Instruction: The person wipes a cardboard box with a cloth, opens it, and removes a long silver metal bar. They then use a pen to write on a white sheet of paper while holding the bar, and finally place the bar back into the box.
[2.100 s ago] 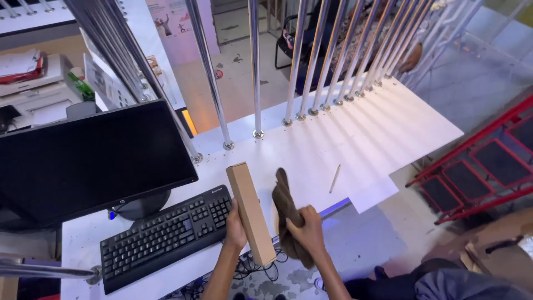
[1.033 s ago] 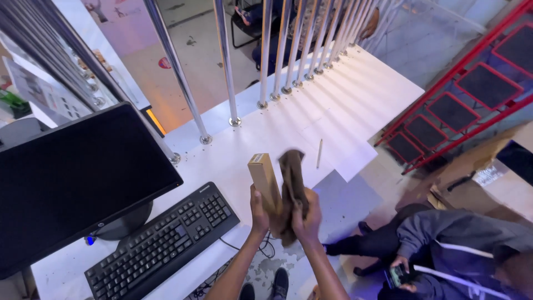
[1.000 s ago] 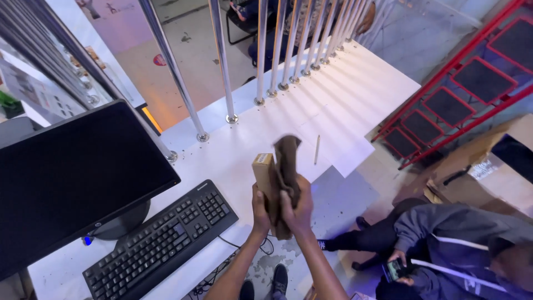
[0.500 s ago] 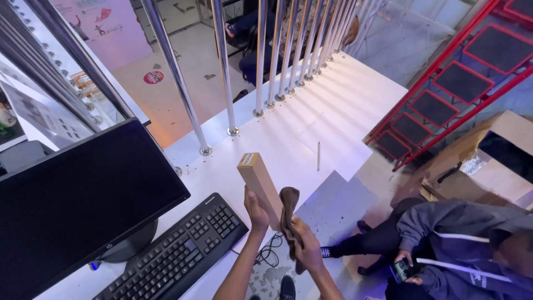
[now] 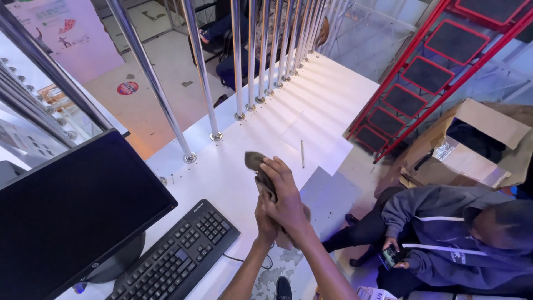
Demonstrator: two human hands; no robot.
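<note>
1. Clearly, both hands were closed together: the right hand (image 5: 286,194) lay on top, wrapped around a brown cloth (image 5: 256,164), and the left hand (image 5: 265,225) sat beneath it, mostly hidden, so I could not tell what else it gripped.
2. Held up above the white desk (image 5: 222,178), the cloth stuck out past the right fingers, apparently pressed around whatever was between the palms.
3. Just beyond the hands a thin pencil-like stick (image 5: 302,154) lay on a paper sheet (image 5: 325,141).
4. Left of the hands sat a black keyboard (image 5: 177,255) and dark monitor (image 5: 72,211).
5. Far right of the hands stood an open brown cardboard box (image 5: 472,144); far left, beyond the railing posts (image 5: 200,66), a round red-and-blue floor sticker (image 5: 127,88) and a pale pink poster (image 5: 66,33).
</note>
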